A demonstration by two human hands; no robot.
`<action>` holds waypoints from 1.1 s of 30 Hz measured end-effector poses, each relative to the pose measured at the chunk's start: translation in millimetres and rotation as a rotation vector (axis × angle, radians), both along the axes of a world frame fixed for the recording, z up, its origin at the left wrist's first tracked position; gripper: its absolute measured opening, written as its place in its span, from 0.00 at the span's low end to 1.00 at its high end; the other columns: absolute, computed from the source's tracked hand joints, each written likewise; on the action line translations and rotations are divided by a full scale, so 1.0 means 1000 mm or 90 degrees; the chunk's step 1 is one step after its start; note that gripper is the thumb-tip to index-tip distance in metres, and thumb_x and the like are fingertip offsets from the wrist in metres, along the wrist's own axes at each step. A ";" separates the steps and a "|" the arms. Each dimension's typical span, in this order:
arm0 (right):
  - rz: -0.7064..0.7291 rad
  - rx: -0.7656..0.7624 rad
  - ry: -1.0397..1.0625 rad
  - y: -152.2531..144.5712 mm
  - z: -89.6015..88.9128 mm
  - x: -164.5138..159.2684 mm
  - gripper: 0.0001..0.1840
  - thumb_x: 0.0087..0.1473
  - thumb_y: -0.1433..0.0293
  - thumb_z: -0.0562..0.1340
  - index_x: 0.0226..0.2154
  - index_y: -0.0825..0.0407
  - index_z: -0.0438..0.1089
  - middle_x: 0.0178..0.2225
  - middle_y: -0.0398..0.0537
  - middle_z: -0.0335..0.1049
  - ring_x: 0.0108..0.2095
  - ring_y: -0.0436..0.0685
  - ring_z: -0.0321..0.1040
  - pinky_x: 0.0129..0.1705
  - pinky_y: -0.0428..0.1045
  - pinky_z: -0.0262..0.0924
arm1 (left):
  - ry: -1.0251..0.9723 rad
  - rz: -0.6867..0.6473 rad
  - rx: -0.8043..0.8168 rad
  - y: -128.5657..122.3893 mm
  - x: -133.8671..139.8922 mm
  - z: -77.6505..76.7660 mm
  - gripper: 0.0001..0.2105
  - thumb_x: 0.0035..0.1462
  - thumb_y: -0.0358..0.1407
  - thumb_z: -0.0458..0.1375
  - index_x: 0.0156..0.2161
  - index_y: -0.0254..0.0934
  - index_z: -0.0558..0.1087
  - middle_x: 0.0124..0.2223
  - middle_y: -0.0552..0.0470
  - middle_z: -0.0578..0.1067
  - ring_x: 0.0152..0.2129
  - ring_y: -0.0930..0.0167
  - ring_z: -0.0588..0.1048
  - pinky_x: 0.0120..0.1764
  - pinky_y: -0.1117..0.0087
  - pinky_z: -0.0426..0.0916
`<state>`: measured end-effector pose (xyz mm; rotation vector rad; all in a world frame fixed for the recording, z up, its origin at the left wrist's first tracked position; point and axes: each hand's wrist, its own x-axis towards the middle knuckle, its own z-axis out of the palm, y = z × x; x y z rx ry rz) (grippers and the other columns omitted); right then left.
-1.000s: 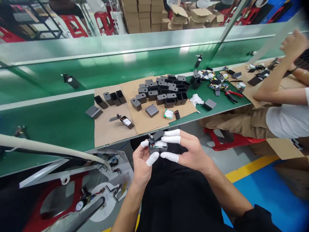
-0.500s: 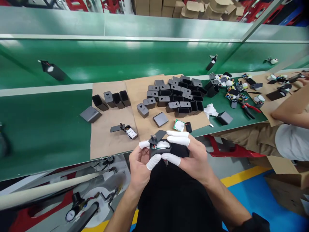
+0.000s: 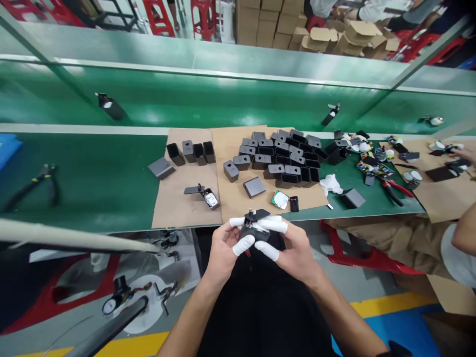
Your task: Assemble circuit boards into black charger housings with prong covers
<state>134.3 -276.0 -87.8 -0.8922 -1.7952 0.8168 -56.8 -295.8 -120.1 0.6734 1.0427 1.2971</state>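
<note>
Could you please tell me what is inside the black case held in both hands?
Inside the black case, under its tilted lid, wires and a whitish part show. The right hand, the lid and the case itself cover the rest.

Case (image 3: 248, 231): the one I'm holding, can't make out any lettering on it
Other cases (image 3: 275, 171): holes in the ends of some, but no label or logo I can read
Gauge (image 3: 109, 306): white dial, way too small for me to get a number off it
Board (image 3: 281, 200): any print is too tiny for me
Boxes (image 3: 320, 35): nothing legible on the cardboard from where I am
Red pliers (image 3: 388, 185): no brand I can read, sorry
</note>
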 end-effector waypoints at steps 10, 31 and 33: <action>0.070 -0.014 -0.020 -0.043 -0.023 0.057 0.12 0.67 0.64 0.73 0.51 0.49 0.82 0.44 0.51 0.85 0.41 0.56 0.84 0.44 0.50 0.82 | 0.065 0.031 -0.020 -0.055 0.061 -0.017 0.22 0.42 0.40 0.83 0.40 0.38 0.81 0.41 0.48 0.84 0.40 0.63 0.85 0.45 0.65 0.82; -0.379 0.207 -0.194 0.033 -0.089 0.172 0.13 0.70 0.66 0.69 0.55 0.49 0.83 0.47 0.55 0.85 0.47 0.64 0.85 0.54 0.57 0.80 | 0.283 0.254 -0.089 -0.099 0.093 -0.073 0.25 0.55 0.58 0.73 0.44 0.36 0.83 0.35 0.48 0.84 0.29 0.67 0.81 0.34 0.68 0.77; -0.414 0.223 -0.175 0.035 -0.082 0.175 0.13 0.69 0.66 0.71 0.54 0.48 0.83 0.47 0.55 0.86 0.47 0.64 0.85 0.55 0.58 0.79 | 0.284 0.240 -0.085 -0.097 0.097 -0.072 0.24 0.55 0.57 0.73 0.43 0.36 0.83 0.35 0.47 0.84 0.29 0.67 0.82 0.35 0.67 0.78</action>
